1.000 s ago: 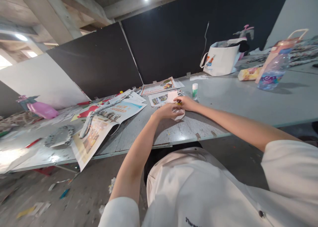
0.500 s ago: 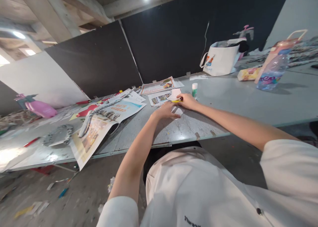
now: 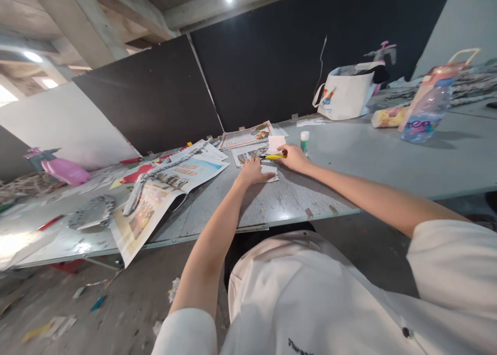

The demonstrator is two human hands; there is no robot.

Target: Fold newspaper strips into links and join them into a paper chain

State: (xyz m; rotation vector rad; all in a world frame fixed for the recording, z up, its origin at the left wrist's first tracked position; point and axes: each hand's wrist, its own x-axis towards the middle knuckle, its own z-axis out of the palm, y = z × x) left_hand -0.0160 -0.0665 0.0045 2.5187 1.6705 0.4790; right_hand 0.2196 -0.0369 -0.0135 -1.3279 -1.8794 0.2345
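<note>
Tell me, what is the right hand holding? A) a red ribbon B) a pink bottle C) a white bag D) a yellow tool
D: the right hand grips a yellow tool above a small paper piece that the left hand presses down on the table.

1 head camera looks forward and down from above the chest, near the worktop [image 3: 349, 153], facing the dark wall [image 3: 272, 60].

Yellow tool [image 3: 274, 157], white paper piece [image 3: 269, 173], green-and-white glue stick [image 3: 305, 140], grey table [image 3: 368, 153].
</note>
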